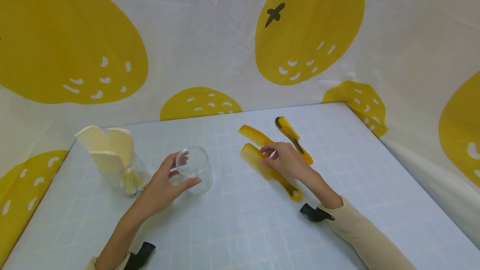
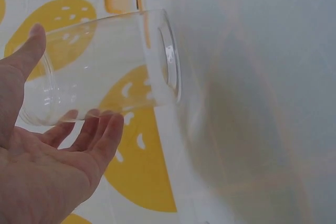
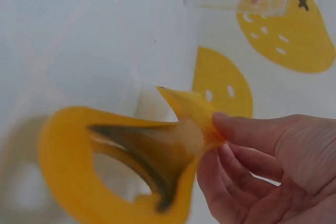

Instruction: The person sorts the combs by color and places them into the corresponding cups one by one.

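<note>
My left hand [image 1: 159, 188] holds a clear glass jar [image 1: 204, 174] upright, thumb on the near side and fingers round the other. In the left wrist view the jar's thick base [image 2: 170, 59] is close to the tabletop; whether they touch I cannot tell. My right hand [image 1: 286, 159] pinches a translucent amber comb [image 1: 256, 159] between thumb and fingers near its middle. That comb's handle, with a dark patch and a hole [image 3: 58, 145], fills the right wrist view. Just beyond lies a second amber comb [image 1: 255, 133], partly hidden by my right hand.
A third, amber and dark comb [image 1: 288, 129] lies farther back on the right. At the left, another clear container [image 1: 140, 170] holds several cream-coloured utensils [image 1: 108, 153] with broad flat ends. A fruit-patterned cloth [image 1: 210, 53] rises behind the pale checked table [image 1: 232, 236].
</note>
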The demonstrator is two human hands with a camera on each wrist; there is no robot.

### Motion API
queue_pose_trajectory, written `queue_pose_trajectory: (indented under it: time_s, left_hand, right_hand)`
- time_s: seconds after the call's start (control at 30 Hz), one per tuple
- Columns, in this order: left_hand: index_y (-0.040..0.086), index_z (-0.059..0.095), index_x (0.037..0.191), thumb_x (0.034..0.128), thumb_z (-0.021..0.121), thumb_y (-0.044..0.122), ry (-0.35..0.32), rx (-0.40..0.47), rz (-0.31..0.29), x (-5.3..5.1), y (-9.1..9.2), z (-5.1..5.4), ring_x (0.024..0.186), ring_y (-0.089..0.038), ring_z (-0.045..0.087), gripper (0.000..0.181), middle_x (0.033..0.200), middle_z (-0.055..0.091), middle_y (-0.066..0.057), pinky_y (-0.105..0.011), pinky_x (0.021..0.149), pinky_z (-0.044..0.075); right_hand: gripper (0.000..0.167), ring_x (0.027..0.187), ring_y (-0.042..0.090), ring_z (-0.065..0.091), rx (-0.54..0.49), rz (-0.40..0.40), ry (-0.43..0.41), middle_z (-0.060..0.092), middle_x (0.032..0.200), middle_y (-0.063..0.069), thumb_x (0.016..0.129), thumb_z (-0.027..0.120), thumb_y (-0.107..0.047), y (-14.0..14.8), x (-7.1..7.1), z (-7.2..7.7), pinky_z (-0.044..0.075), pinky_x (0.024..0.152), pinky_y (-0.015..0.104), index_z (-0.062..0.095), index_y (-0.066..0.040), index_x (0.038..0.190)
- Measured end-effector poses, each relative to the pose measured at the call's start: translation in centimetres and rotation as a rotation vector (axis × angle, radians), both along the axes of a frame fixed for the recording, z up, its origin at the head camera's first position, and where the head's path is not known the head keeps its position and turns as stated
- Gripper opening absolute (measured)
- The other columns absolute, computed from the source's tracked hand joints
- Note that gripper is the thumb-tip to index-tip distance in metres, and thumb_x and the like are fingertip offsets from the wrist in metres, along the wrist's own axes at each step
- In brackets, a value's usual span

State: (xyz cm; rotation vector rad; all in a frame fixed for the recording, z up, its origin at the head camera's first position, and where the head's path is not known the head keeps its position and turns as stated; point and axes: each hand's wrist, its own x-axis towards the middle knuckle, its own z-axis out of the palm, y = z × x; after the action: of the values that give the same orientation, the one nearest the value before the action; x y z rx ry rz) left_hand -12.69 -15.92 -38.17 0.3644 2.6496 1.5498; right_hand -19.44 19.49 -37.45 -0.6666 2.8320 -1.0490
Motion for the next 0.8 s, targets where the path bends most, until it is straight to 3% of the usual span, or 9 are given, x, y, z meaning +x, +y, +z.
queue_pose_trajectory:
  time_s: [0.1,0.23,0.53,0.8]
  left_hand:
    - [0.006,0.036,0.151,0.0893,0.082,0.032,0.002,0.015,-0.001,0.1,0.0,0.0,0.138,-0.035,0.043,0.082,0.147,0.047,-0.018,-0.059,0.115,0.036]
    - [0.006,0.036,0.152,0.0893,0.082,0.032,0.005,0.027,-0.004,0.2,0.0,0.1,0.138,-0.035,0.043,0.082,0.147,0.047,-0.018,-0.059,0.115,0.036]
    - [0.009,0.036,0.152,0.0890,0.082,0.035,-0.012,0.017,0.002,0.1,0.0,0.1,0.139,-0.034,0.042,0.083,0.149,0.045,-0.017,-0.058,0.116,0.035]
    - [0.006,0.035,0.152,0.0891,0.082,0.033,-0.010,0.014,0.004,0.2,0.1,0.2,0.139,-0.035,0.042,0.083,0.149,0.045,-0.018,-0.059,0.116,0.035]
  right_hand:
    - [0.023,0.080,0.021,0.068,-0.053,0.008,0.030,0.073,0.100,0.010,0.093,0.077,-0.010,-0.6,-0.4,0.9,0.058,0.066,0.027,0.072,0.001,0.113]
    - [0.022,0.081,0.025,0.070,-0.152,-0.005,-0.002,0.070,0.101,0.012,0.093,0.077,-0.008,-1.4,-0.7,2.2,0.060,0.061,0.027,0.069,0.002,0.111]
    - [0.024,0.078,0.026,0.072,-0.317,-0.029,-0.007,0.066,0.101,0.015,0.092,0.077,-0.007,-3.3,-1.4,4.4,0.063,0.068,0.040,0.063,0.002,0.110]
    - [0.026,0.081,0.028,0.073,-0.426,-0.025,0.020,0.066,0.103,0.017,0.091,0.078,-0.003,-4.6,-1.6,6.2,0.063,0.067,0.039,0.061,0.003,0.110]
